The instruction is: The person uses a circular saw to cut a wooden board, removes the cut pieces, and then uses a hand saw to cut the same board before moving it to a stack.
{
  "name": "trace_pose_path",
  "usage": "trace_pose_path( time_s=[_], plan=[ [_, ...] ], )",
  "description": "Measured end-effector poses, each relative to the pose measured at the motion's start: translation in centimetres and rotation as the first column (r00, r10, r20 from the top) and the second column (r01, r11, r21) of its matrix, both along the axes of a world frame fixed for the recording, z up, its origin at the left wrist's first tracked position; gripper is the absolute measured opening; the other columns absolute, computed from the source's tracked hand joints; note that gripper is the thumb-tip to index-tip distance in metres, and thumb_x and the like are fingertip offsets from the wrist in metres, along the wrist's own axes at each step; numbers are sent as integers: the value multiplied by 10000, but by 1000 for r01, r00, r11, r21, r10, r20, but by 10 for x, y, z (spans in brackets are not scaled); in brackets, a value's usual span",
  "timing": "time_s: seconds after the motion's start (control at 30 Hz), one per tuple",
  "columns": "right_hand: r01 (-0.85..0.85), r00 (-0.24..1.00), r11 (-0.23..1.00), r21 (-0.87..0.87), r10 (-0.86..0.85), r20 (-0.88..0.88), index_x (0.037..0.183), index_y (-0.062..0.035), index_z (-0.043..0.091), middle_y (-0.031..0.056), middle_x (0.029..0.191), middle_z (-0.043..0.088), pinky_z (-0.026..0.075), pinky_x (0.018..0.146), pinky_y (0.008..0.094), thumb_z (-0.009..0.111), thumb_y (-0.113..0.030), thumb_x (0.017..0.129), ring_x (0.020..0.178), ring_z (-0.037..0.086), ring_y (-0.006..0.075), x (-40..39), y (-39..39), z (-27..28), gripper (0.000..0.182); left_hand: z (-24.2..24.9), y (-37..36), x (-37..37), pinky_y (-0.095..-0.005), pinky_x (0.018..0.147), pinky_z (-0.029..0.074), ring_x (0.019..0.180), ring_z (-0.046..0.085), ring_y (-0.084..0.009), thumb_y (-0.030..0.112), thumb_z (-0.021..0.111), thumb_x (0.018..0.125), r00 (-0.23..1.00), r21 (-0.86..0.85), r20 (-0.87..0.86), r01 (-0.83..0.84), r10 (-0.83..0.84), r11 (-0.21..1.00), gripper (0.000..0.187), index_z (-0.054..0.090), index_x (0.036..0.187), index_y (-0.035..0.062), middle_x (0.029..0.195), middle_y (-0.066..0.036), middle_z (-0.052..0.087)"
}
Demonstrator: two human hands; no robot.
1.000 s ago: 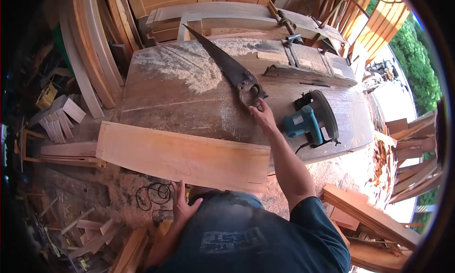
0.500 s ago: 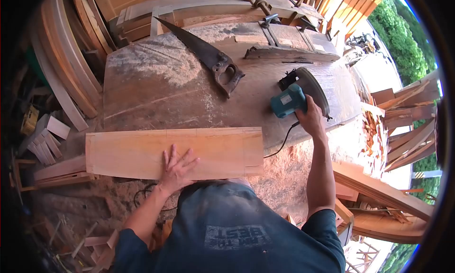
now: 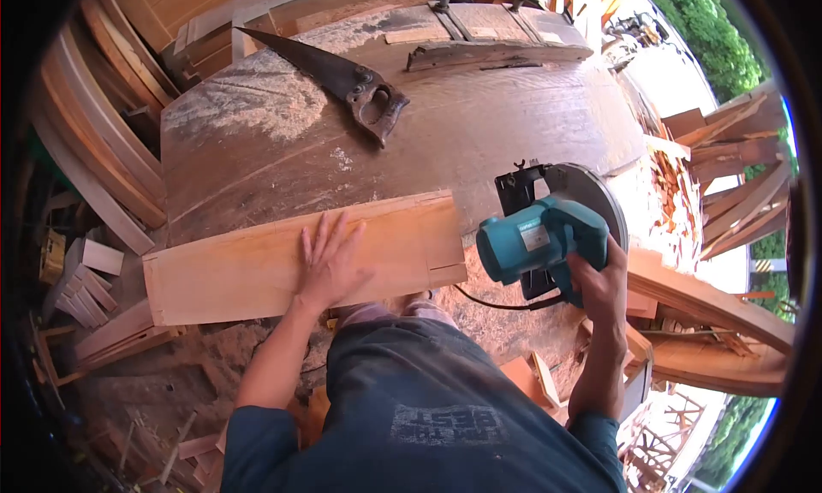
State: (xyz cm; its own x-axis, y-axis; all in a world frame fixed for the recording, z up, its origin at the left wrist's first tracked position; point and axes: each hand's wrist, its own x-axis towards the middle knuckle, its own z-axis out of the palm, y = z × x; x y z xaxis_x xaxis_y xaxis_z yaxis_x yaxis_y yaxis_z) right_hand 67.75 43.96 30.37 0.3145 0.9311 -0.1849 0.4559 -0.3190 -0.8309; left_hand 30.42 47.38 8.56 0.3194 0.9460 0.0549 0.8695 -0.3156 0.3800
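Note:
My left hand (image 3: 332,262) lies flat with spread fingers on a pale wooden board (image 3: 231,266). Pencil lines show near the board's right end, and its near edge juts over the front of the workbench (image 3: 282,172). In my right hand (image 3: 601,281) is a teal circular saw (image 3: 539,236), held by its rear handle. The saw is raised just right of the board's end, apart from it, with its round guard on the far right side. A black cord hangs from it toward my legs. Whether a finger presses the trigger is hidden.
A handsaw (image 3: 355,91) lies on the bench beyond the board, beside scattered sawdust. Farther back is a rough wood strip (image 3: 497,56). Curved timbers (image 3: 103,125) lean at the left, small blocks (image 3: 86,275) lie below them, and more planks (image 3: 711,300) are stacked at the right.
The circular saw has come off the bench toward me, up beside the board's right end. The board has turned slightly, its right end swinging away from me, with my left hand still on it.

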Motion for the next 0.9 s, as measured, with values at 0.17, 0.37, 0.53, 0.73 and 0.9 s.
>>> trace_pose_path(
  time_s=[0.17, 0.37, 0.53, 0.73, 0.9],
  plan=[
    [193, 977, 975, -112, -202, -72, 1223, 5, 631, 24, 997, 670, 484, 816, 260, 642, -24, 833, 898, 599, 103, -76, -111, 5, 391, 1, 65, 18, -515, 1060, 317, 1265, 494, -302, 571, 727, 795, 981, -90, 171, 113, -96, 989, 775, 548, 1395, 115, 1310, -110, 581],
    [159, 976, 961, -228, -188, -110, 1191, 0, 627, 42, 973, 691, 505, 830, 271, 720, -13, 829, 915, 620, 102, -158, -149, -18, 374, -4, 72, 16, -474, 1030, 335, 1195, 525, -291, 600, 747, 752, 974, -109, 175, 166, -145, 980, 848, 534, 1396, 90, 1253, -102, 596],
    [-16, 994, 966, -258, -11, -105, 1236, 10, 596, 136, 985, 728, 539, 802, 301, 767, -89, 827, 913, 706, 168, -197, -138, -30, 454, -13, 68, 0, -506, 1041, 310, 1205, 492, -303, 683, 730, 714, 956, 135, 131, 244, -261, 960, 991, 461, 1477, 111, 1333, -122, 545],
    [43, 997, 917, -396, -68, -48, 1226, 24, 599, 130, 935, 724, 539, 784, 295, 780, -117, 814, 849, 698, 173, -213, -119, -20, 472, -11, 70, -10, -490, 1030, 297, 1208, 464, -281, 834, 686, 583, 946, 2, 144, 293, -290, 956, 1219, 390, 1532, 128, 1372, -112, 502],
    [69, 997, 877, -475, -73, 10, 1146, 21, 638, 120, 891, 721, 539, 750, 301, 773, -127, 816, 787, 685, 165, -220, -102, -17, 386, -14, 73, -17, -474, 1008, 312, 1193, 463, -266, 857, 687, 514, 925, 15, 171, 342, -339, 940, 1323, 349, 1548, 104, 1370, -104, 489]
  ],
)
